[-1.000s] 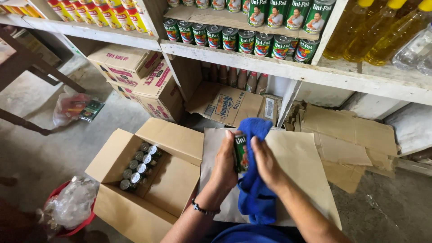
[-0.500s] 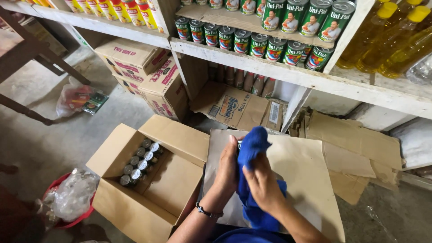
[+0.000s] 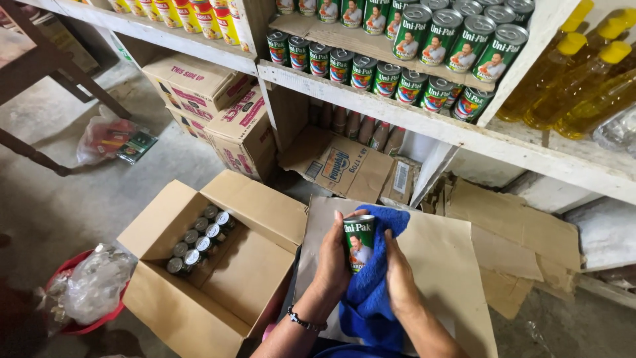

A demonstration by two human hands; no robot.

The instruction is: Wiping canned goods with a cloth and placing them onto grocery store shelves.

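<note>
My left hand (image 3: 333, 260) grips a green tin can (image 3: 358, 241) upright, its picture label facing me. My right hand (image 3: 400, 278) presses a blue cloth (image 3: 371, 299) against the can's right side; the cloth wraps behind the can and hangs down toward my lap. Both hands are over a flat brown cardboard sheet (image 3: 444, 258). To the left lies an open cardboard box (image 3: 218, 265) with several cans (image 3: 197, 240) standing in its far left corner. On the white shelf (image 3: 424, 119) above stand rows of the same green cans (image 3: 437, 46).
Bottles of yellow oil (image 3: 583, 86) stand at the shelf's right. Stacked printed cartons (image 3: 218, 106) sit under the left shelf. Flattened cardboard (image 3: 523, 238) lies at right. A red basin with a clear plastic bag (image 3: 89, 288) is at lower left, and a wooden table leg (image 3: 40, 66) at upper left.
The view has tilted slightly. The blue cloth covered the can half a second ago; now it has slid to the can's right side and the label shows again.
</note>
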